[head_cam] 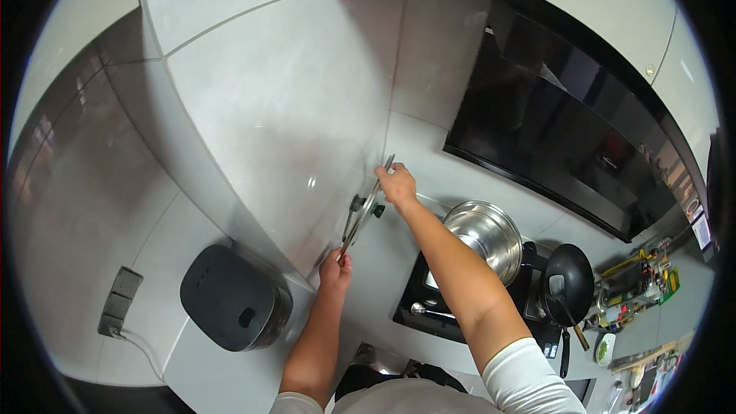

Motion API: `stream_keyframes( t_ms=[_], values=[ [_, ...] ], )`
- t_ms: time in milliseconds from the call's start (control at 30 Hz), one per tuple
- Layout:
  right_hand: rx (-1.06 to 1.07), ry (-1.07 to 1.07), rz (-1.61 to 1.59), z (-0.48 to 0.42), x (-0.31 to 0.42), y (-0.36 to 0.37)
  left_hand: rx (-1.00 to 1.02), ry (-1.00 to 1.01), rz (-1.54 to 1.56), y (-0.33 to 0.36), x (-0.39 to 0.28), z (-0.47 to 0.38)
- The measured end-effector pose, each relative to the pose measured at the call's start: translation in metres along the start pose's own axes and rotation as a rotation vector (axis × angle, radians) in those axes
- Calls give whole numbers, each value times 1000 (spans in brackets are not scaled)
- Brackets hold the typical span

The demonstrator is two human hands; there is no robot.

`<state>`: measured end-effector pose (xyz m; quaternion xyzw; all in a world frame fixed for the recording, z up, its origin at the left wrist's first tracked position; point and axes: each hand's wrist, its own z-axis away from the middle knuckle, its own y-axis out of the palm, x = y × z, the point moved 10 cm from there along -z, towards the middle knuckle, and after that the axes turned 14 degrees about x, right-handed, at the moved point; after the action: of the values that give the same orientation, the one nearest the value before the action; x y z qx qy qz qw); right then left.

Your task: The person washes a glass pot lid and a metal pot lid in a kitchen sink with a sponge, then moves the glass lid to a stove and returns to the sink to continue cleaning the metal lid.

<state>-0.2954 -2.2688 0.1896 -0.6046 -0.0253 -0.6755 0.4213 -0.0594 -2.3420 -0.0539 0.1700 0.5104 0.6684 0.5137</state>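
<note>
A lid [363, 214] is held on edge, seen almost edge-on, close to the tiled side wall. My right hand [398, 184] grips its far rim, and my left hand [336, 270] grips its near rim. One dark knob [378, 210] stands out on the right side of the lid. A second dark knob [357, 203] shows on the left, toward the wall; whether it belongs to another lid or is a reflection, I cannot tell. Right of the lid, a stainless steel pot [489, 236] sits on the black gas stove [407, 299], partly behind my right forearm.
A black wok [569, 276] with a spatula [566, 303] in it stands on the stove's right side. A ladle [428, 310] lies at the stove's front. Left is a dark rice cooker [230, 299]. A black range hood [552, 121] overhangs the back. Condiment bottles [638, 287] crowd the far right.
</note>
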Motion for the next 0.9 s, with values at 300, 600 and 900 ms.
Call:
stream_keyframes(
  t_ms=[300, 600, 900],
  values=[
    [159, -37, -258, 43, -28, -12, 65, -34, 30, -8, 19, 12],
    [49, -267, -197, 133, -34, -81, -173, -13, 33, 31, 72, 72],
    [-228, -287, -505, 382, -186, -231, 290, -440, -413, 89, 307, 229]
  ],
)
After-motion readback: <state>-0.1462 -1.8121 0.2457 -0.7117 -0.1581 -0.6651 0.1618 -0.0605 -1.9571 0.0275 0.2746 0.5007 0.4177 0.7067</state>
